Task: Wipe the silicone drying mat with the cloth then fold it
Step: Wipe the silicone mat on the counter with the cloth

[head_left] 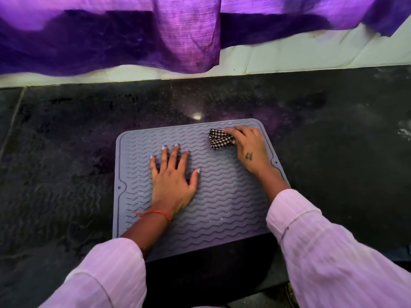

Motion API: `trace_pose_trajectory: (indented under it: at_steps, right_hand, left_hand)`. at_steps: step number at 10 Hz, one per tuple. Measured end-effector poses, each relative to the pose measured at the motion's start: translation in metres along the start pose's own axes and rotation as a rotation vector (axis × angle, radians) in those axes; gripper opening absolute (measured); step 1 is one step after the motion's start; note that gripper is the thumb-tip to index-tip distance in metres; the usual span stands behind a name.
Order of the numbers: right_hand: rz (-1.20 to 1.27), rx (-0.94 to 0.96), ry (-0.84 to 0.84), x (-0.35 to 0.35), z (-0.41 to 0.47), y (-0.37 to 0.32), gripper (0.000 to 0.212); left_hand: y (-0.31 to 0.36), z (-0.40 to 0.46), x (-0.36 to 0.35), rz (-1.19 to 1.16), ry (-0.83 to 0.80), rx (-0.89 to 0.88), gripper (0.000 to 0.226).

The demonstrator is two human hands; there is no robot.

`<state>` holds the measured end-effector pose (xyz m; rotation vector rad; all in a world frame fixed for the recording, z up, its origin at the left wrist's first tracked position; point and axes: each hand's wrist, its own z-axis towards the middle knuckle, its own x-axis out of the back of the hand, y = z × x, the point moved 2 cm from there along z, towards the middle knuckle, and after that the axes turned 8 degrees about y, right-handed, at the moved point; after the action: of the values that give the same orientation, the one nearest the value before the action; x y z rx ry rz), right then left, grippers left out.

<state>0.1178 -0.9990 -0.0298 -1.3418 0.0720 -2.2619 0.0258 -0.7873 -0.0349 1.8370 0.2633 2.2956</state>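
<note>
A grey silicone drying mat (222, 196) with wavy ridges lies flat on a dark stone counter, its near edge at the counter's front. My left hand (172, 176) presses flat on the mat's middle left, fingers spread and straight. My right hand (250, 148) grips a bunched black-and-white checked cloth (220, 138) against the mat's far right corner. Small water droplets glint on the mat's lower part.
The dark stone counter (66, 141) stretches left, right and behind the mat. A white tiled wall (289, 56) rises at the back, with purple curtains (111, 34) hanging down over it, close to the counter's far edge.
</note>
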Motion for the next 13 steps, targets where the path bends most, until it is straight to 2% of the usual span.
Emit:
trace_pose_trajectory:
  at_steps: [1, 2, 3, 4, 5, 6, 8, 9, 10, 12, 13]
  right_hand:
    - [0.010, -0.039, 0.027, 0.003, 0.020, 0.005, 0.044]
    - [-0.044, -0.083, -0.058, -0.011, 0.028, 0.001, 0.048]
    - [-0.025, -0.049, -0.179, -0.010, 0.040, 0.004, 0.045]
    - [-0.023, -0.062, -0.083, -0.001, 0.048, 0.016, 0.040]
    - [-0.088, -0.150, -0.095, -0.007, 0.039, 0.023, 0.042]
    - [-0.074, -0.152, -0.215, -0.002, 0.051, 0.024, 0.040]
    - [-0.240, -0.313, -0.120, 0.007, 0.044, 0.030, 0.040]
    - [-0.230, -0.329, -0.175, 0.012, 0.055, 0.032, 0.038]
    - [-0.294, -0.419, -0.105, 0.019, 0.048, 0.038, 0.041]
    - [-0.266, -0.506, -0.186, 0.028, 0.050, 0.040, 0.037]
    - [-0.294, -0.550, -0.115, 0.033, 0.035, 0.037, 0.038]
  left_hand:
    - [0.000, 0.000, -0.001, 0.003, -0.005, -0.001, 0.067]
    - [0.000, 0.000, -0.001, 0.002, 0.003, -0.001, 0.066]
    - [-0.001, 0.000, 0.000, -0.008, 0.018, 0.004, 0.066]
    - [0.000, 0.000, -0.001, -0.009, 0.018, 0.002, 0.066]
    - [0.000, 0.000, -0.001, -0.015, 0.018, 0.004, 0.067]
    - [0.000, 0.000, -0.001, -0.014, 0.017, 0.005, 0.067]
    - [-0.001, 0.001, -0.002, -0.011, 0.004, 0.007, 0.067]
    - [-0.001, 0.001, -0.002, -0.013, 0.000, 0.004, 0.068]
    - [-0.001, 0.001, -0.002, -0.012, 0.005, 0.008, 0.066]
    - [-0.001, 0.001, -0.002, -0.015, 0.004, 0.003, 0.067]
    - [-0.001, 0.001, -0.002, -0.013, 0.003, 0.007, 0.068]
